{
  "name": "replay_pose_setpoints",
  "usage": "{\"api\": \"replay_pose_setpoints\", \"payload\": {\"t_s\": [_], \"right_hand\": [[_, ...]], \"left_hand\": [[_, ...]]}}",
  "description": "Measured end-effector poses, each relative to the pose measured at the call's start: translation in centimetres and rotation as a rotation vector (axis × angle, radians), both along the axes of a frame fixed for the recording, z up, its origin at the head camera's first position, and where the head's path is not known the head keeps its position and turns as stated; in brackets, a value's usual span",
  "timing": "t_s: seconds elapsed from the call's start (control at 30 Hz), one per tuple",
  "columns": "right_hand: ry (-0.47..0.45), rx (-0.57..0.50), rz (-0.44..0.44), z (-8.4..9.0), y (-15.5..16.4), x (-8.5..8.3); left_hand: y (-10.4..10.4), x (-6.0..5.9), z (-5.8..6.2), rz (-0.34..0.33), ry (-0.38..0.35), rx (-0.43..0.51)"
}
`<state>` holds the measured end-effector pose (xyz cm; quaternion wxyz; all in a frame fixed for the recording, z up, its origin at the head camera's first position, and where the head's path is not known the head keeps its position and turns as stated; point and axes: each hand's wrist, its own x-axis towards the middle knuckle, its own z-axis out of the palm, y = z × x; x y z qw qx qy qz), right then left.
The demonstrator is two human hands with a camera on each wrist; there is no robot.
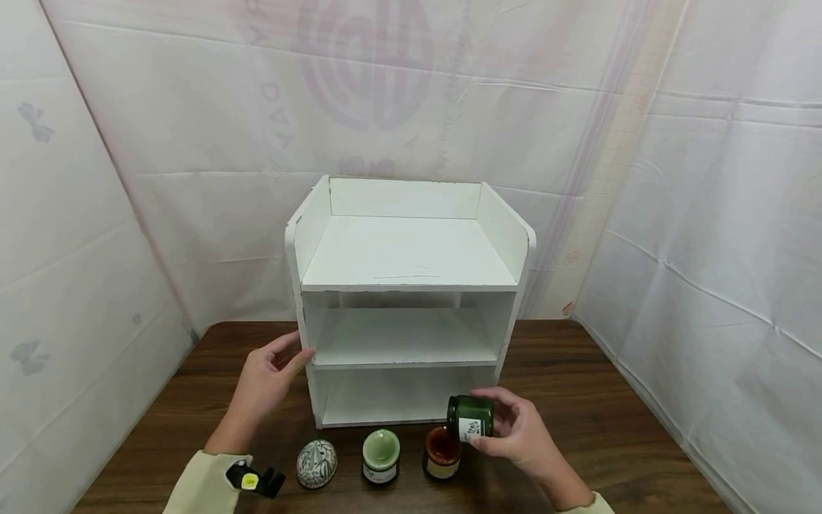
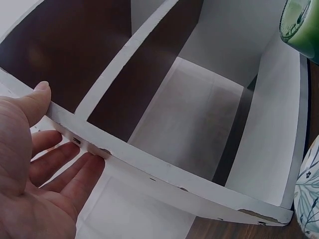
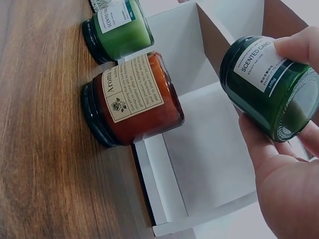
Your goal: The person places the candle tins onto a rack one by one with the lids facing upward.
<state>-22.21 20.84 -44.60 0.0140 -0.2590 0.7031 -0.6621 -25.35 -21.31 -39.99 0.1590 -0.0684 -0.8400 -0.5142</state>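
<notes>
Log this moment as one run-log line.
left hand: steadies white shelf unit at its side | right hand: holds dark green candle jar, tilted | table: orange jar, light green jar, patterned egg

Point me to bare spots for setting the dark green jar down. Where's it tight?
Free: all three levels of the white shelf unit, and the table right of it. Crowded: the strip before the shelf, with patterned egg, light green candle, orange candle. Right hand holds the dark green jar; left hand touches the shelf's left wall.

Dark green candle jar (image 1: pixel 471 418) with white label, tipped on its side, being held off the desk (image 1: pixel 616 421) by right hand (image 1: pixel 520 435), just before white shelf unit's (image 1: pixel 407 300) bottom compartment.
</notes>
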Motion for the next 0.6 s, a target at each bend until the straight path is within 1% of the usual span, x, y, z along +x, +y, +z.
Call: {"api": "replay_pose_setpoints", "payload": {"t_s": [0.13, 0.37, 0.6], "right_hand": [[-0.002, 0.016, -0.005, 0.06, -0.05, -0.02], [-0.003, 0.089, -0.053, 0.21, -0.05, 0.01], [-0.008, 0.073, -0.059, 0.22, -0.02, -0.15]], "left_hand": [[-0.04, -0.03, -0.07, -0.005, 0.0, -0.002], [-0.02, -0.02, -0.13, -0.004, -0.001, -0.007], [-0.09, -0.1, -0.24, -0.004, 0.003, -0.014]]}}
